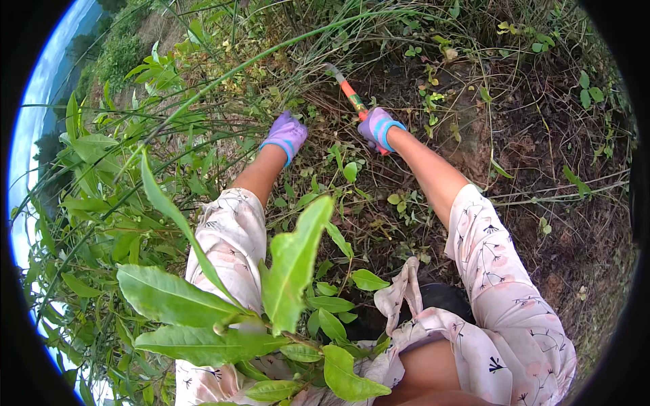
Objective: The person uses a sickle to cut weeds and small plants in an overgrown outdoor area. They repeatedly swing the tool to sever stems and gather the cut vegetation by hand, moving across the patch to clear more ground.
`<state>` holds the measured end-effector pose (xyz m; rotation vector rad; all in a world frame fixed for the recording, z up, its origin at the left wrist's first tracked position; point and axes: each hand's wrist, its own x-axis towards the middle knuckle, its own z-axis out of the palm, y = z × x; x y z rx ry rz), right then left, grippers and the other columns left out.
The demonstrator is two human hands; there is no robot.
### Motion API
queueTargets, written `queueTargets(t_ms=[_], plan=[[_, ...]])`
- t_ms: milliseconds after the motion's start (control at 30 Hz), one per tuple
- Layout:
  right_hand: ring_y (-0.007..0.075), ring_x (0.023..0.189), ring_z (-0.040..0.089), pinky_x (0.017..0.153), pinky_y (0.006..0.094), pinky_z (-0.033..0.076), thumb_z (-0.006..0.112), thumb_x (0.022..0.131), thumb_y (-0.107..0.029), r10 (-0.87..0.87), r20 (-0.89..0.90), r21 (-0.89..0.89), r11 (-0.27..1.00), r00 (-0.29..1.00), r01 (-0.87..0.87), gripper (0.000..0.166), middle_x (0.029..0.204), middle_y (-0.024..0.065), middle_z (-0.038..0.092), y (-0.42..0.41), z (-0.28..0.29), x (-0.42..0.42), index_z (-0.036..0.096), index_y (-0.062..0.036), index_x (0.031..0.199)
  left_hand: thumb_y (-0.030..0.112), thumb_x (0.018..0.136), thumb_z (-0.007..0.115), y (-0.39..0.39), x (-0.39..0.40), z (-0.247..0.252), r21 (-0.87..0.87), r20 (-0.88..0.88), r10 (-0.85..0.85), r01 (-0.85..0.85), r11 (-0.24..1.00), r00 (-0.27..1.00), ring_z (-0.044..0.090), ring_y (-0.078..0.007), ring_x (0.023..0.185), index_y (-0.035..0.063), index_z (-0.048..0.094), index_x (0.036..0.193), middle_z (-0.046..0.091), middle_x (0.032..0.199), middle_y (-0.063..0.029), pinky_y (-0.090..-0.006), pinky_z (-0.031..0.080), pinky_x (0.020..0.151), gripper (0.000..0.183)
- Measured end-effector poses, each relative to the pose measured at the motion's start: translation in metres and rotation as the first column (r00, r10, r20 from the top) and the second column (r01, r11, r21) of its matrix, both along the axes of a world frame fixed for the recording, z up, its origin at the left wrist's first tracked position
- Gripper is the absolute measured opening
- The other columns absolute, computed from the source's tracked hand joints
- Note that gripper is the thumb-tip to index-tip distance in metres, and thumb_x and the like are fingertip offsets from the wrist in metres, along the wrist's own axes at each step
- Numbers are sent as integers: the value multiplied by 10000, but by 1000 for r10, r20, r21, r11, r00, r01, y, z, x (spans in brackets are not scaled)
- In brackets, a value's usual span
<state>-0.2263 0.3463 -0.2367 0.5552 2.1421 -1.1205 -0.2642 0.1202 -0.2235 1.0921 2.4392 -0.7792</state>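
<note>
My right hand (377,127), in a purple knit work glove with a blue-striped cuff, grips the orange handle of a sickle (351,95). The tool points up and to the left, and its narrow metal blade (333,72) curves into a clump of long grass (310,76). To the left of it, my left hand (286,134) wears a matching glove and reaches into the grass and low weeds. Its fingers look curled, but their tips are hidden, so whether stems lie in them is unclear.
A leafy shrub branch (297,269) rises close before my chest and overlaps my left sleeve. Long green stalks (244,66) cross the upper left. Bare brown soil (467,116) with dry stems and vines slopes at right. Dense bushes (86,203) stand at left.
</note>
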Motion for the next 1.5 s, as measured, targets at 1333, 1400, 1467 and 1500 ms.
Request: queueTargets(t_ms=[1333,1400,1467,1500], plan=[[386,788,651,635,442,537,533,831,-184,497,-27,135,862,868,-489,264,919,247,645,-51,-17,86,601,22,982,82,926,318,-48,37,-51,254,-108,338,-303,918,935,206,-335,1396,281,119,1487,101,1554,-113,-443,383,1021,628],[399,842,638,712,441,515,561,806,-209,465,-20,151,877,885,-457,281,903,266,638,-28,-3,126,613,9,975,75,927,312,-45,38,-47,217,5,528,-516,829,849,374,-328,1317,252,119,1489,227,1520,-130,-430,395,1015,620],[411,845,626,728,453,497,575,784,-217,443,7,132,888,897,-440,274,861,270,632,2,22,182,612,5,940,131,934,372,-37,50,-38,40,132,411,-419,907,902,475,-300,1235,132,386,1383,466,1353,-173,-435,428,959,449],[416,831,622,715,462,494,575,776,-212,476,1,152,869,880,-470,259,832,266,631,20,32,207,606,5,915,156,932,408,-30,54,-33,-126,244,356,-335,934,902,513,-284,1196,88,471,1327,524,1290,-181,-420,452,927,406]])
